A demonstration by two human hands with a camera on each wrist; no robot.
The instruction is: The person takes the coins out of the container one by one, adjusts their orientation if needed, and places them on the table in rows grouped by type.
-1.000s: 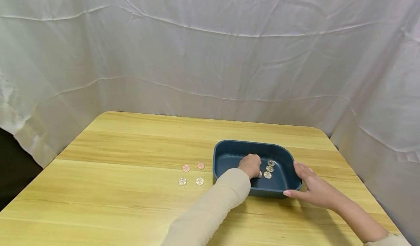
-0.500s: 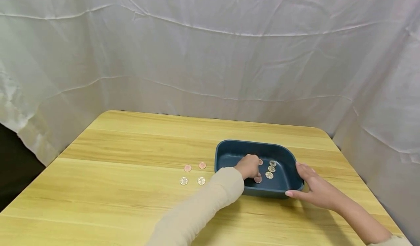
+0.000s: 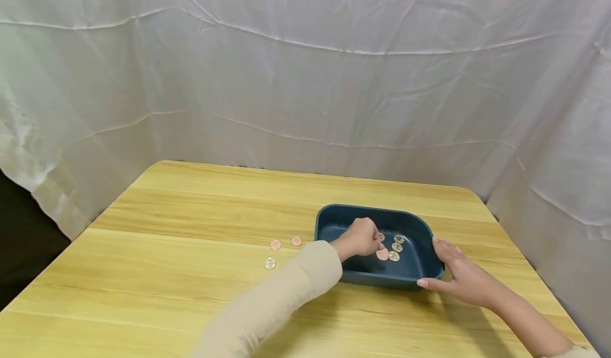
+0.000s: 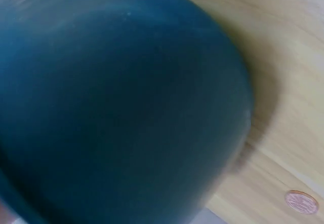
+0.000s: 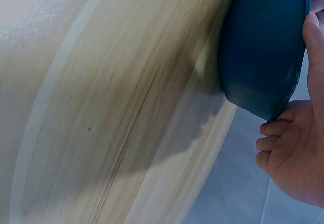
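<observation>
Step in hand, as judged: lining up coins inside the tray, toward the table's right edge. Left hand curled, thumb at a copper coin beside the row of gold-coloured coins near the tray's right end; pinched or merely touched, cannot tell. Right hand grips the tray's near right corner. Next move likely calls for a light release, row undisturbed. Sleeve hides the tray's near left corner; left wrist view shows no clear fingertips.
</observation>
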